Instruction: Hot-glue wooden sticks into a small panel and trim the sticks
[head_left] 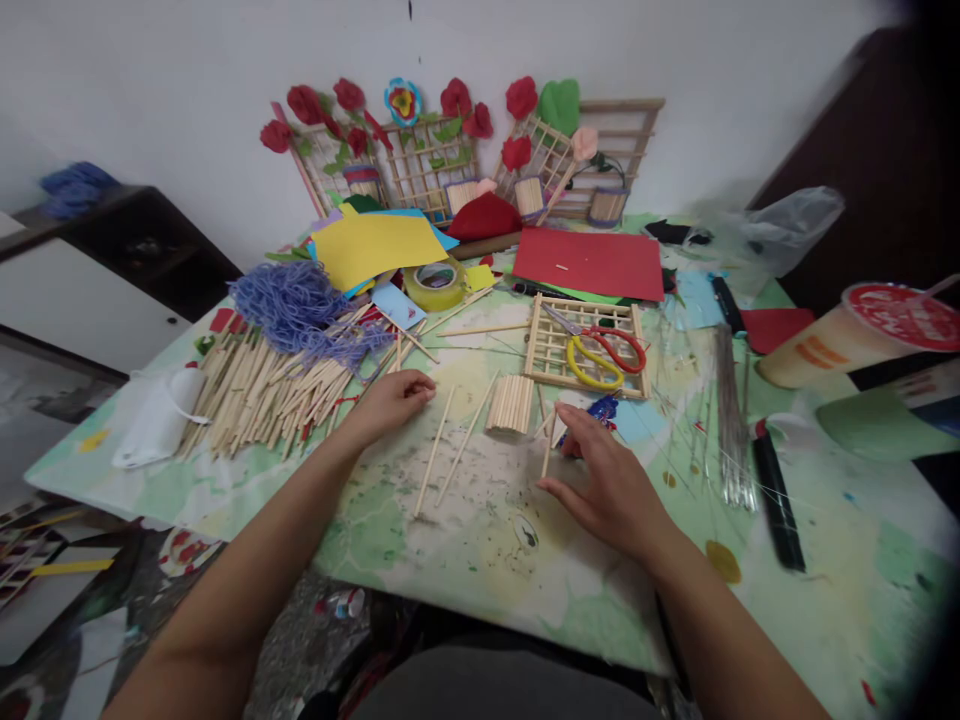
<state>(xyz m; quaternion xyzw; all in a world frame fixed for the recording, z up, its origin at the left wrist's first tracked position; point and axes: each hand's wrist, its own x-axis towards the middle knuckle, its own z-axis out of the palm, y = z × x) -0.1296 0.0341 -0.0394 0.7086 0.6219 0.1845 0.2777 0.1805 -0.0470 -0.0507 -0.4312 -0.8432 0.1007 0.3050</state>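
My left hand [396,402] rests over the table beside the heap of wooden sticks [255,385]. Its fingers are curled in and pressed together, and I see nothing in them. In my right hand [604,470] a short wooden stick [550,446] spans from the index fingertip to the thumb tip. Just left of it stands a small bundle of sticks joined side by side [510,405]. Two longer thin sticks [436,450] lie apart between my hands. Partly hidden behind my right fingers is a dark blue shiny thing [602,408].
Scissors [596,358] lie on a stick lattice [551,345]. Blue yarn [289,300], a tape roll [435,283], yellow paper [379,250] and red paper [589,263] are farther back. Wires [729,420], a black marker [778,500] and a drink cup [817,335] stand or lie right.
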